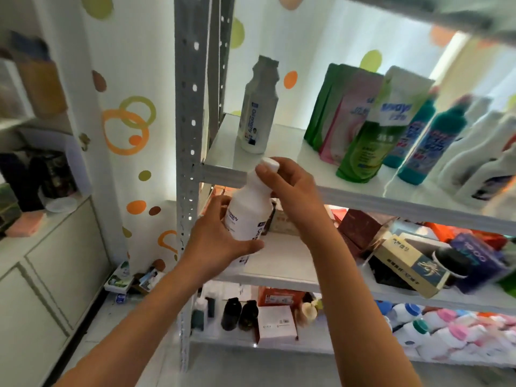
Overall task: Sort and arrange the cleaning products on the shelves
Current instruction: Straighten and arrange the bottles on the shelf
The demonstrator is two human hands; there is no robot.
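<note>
The person holds a white bottle (249,210) in front of the shelf's (279,152) front edge, near its left corner. The left hand (216,236) grips the bottle's body, fingers curled round the label. The right hand (290,185) pinches the cap (269,164) from above. A second bottle (258,107) stands upright on the shelf near its left edge. Pouches (346,115) and blue bottles (430,143) stand toward the right edge.
</note>
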